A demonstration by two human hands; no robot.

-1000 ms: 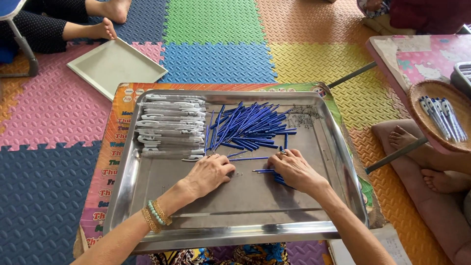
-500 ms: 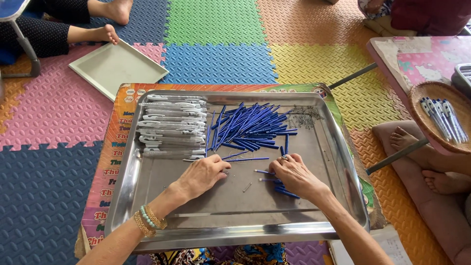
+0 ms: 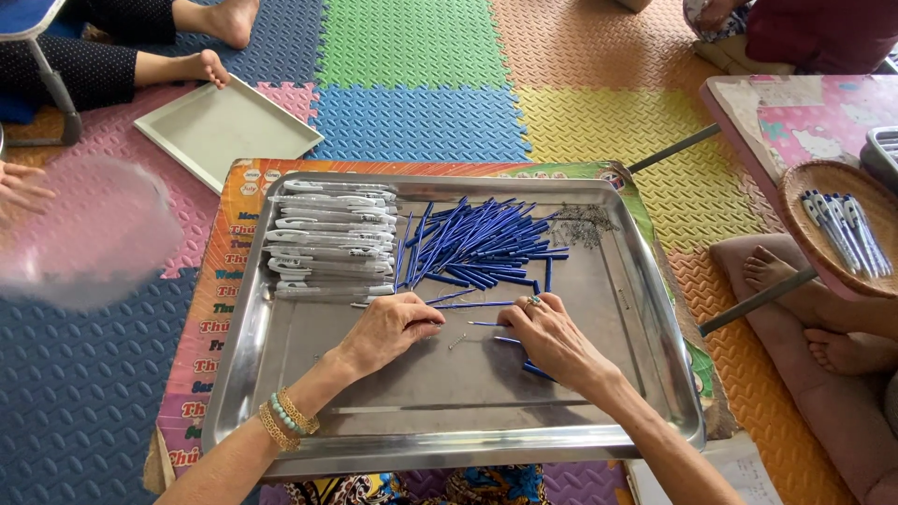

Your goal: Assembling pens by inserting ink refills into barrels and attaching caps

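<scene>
My left hand rests on the steel tray, fingers curled with the tips pinched together; nothing shows in them. It wears bead bracelets at the wrist. My right hand lies a little to its right, covering a few thin blue pen refills, with one refill poking out at its fingertips. A tiny metal spring lies between the two hands. Beyond them sits a heap of blue refills, with a row of white pen barrels to its left.
A small pile of springs sits at the tray's far right. An empty white tray lies on the foam mats. A wicker basket of pens stands on a pink table at right. Other people's feet and a hand are nearby.
Both hands have stayed near the tray's middle; my right hand's fingertips have shifted slightly left toward my left hand. A person's hand now shows at the left edge.
</scene>
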